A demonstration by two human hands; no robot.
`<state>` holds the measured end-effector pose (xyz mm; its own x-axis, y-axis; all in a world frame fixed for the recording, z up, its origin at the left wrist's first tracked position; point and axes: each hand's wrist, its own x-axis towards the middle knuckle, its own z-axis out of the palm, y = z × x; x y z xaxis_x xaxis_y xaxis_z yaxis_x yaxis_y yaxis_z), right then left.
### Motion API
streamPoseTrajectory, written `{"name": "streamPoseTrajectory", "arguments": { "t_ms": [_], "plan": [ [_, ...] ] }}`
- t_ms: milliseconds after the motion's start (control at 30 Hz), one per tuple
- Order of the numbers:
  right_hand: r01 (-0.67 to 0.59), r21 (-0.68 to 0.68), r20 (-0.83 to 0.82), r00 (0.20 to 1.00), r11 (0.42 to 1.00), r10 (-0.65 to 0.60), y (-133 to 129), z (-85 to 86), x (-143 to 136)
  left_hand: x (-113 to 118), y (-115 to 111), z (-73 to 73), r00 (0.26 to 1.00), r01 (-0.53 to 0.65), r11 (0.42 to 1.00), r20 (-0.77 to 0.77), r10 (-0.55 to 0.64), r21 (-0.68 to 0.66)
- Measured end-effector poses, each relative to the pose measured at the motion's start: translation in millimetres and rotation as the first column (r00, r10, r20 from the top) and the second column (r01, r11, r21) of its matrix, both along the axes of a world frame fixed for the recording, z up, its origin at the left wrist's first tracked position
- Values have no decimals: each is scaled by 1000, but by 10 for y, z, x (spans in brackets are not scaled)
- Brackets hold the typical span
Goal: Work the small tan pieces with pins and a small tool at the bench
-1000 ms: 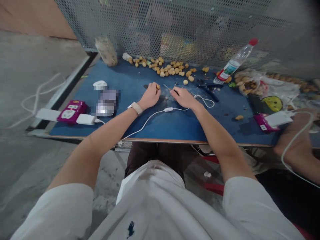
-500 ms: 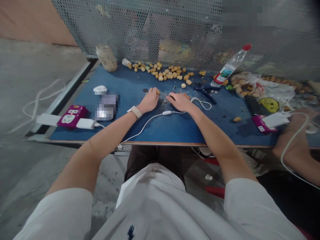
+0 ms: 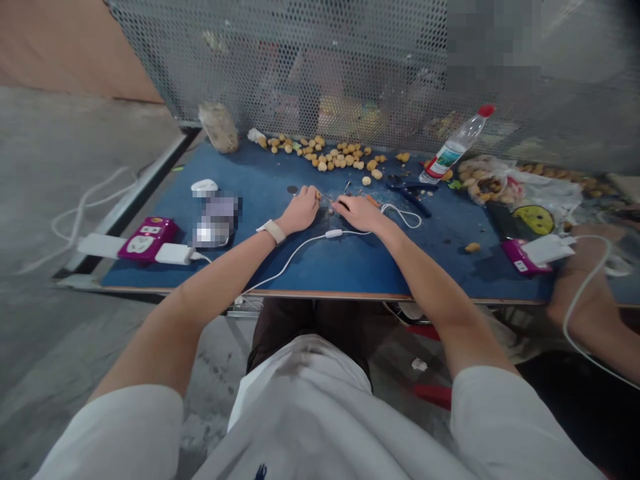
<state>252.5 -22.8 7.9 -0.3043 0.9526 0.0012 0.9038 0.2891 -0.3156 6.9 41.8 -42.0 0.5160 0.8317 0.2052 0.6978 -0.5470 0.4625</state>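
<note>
My left hand, with a pale band on its wrist, is closed on a small yellowish-brown nut-like piece at its fingertips. My right hand is closed just to the right, fingers pointing left. A thin tool with a slender metal shaft runs from its fingertips toward the piece; the handle is mostly hidden by the fingers. Crumbs and small scraps lie around both hands. A white cable with an inline switch passes below them and loops beyond my right wrist.
Several yellowish-brown round pieces lie along the perforated metal panel. Dark-handled pliers and a bottle stand or lie to the right. Magenta power sockets sit at left. Another person's arm reaches in at right.
The view has tipped slightly, so the table appears a little lower. Both hands keep nearly the same places and holds.
</note>
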Motion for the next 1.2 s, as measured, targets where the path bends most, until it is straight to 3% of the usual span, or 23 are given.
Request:
{"name": "streamPoseTrajectory", "arguments": {
  "t_ms": [633,1200],
  "plan": [
    [4,-19,-15,1000,1000,-4,-11,37,-23,-3,34,-27,999,1,1000,-41,0,23],
    [-16,2,52,999,1000,16,37,3,2,6,-53,107,984,30,999,-176,-24,34]
  ]
}}
